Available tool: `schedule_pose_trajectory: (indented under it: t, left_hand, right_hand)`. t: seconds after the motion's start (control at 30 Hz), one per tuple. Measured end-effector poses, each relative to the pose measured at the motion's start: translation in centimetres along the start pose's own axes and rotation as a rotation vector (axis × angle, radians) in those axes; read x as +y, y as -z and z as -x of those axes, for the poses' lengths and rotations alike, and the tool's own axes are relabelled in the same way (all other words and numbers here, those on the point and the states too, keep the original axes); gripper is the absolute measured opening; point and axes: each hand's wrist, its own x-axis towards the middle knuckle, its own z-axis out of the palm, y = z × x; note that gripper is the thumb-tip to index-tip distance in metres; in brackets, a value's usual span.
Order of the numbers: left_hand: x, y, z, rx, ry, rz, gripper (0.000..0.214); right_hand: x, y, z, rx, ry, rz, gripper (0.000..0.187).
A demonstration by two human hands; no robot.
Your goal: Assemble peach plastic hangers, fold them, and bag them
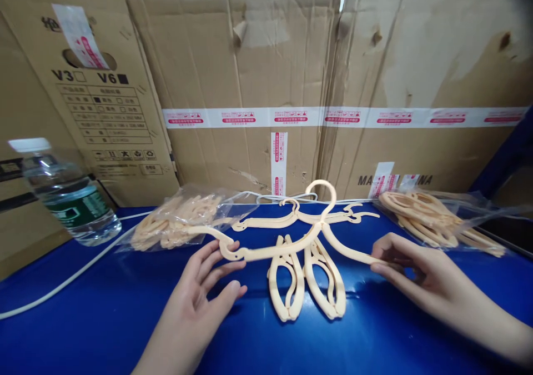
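Head view: holding an unfolded cream folding hanger (275, 251) just over a blue tabletop (250, 344).

Pinching the tip of one arm between thumb and fingers with the right hand (433, 278); cupping loosely around the opposite end with the left hand (204, 297), thumb apart (cannot tell how firmly touching). Showing also two folded hangers (300, 289) just below, another unfolded hanger (270, 221) behind, bagged hangers (179, 219) on both sides, and a water bottle (75, 208) at far left.
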Motion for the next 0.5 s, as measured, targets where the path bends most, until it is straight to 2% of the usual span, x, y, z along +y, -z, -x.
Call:
schedule_pose_trajectory:
  t: [0.13, 0.3, 0.4, 0.5]
  left_hand:
    - [-0.3, 0.5, 0.8, -0.131, 0.003, -0.09, 0.055]
    - [-0.2, 1.5, 0.3, -0.39, 0.038, -0.278, 0.046]
    - [0.0, 1.7, -0.2, -0.372, 0.092, -0.319, 0.036]
    - [0.0, 1.5, -0.5, -0.311, 0.106, -0.271, 0.036]
  right_hand:
    - [-0.9, -0.1, 0.2, -0.051, 0.054, 0.067, 0.023]
    - [-2.0, -0.4, 0.7, -0.073, 0.067, 0.046, 0.017]
    - [-2.3, -0.3, 0.8, -0.067, 0.156, 0.096, 0.013]
    - [-2.2, 0.1, 0.7, -0.026, 0.344, 0.261, 0.032]
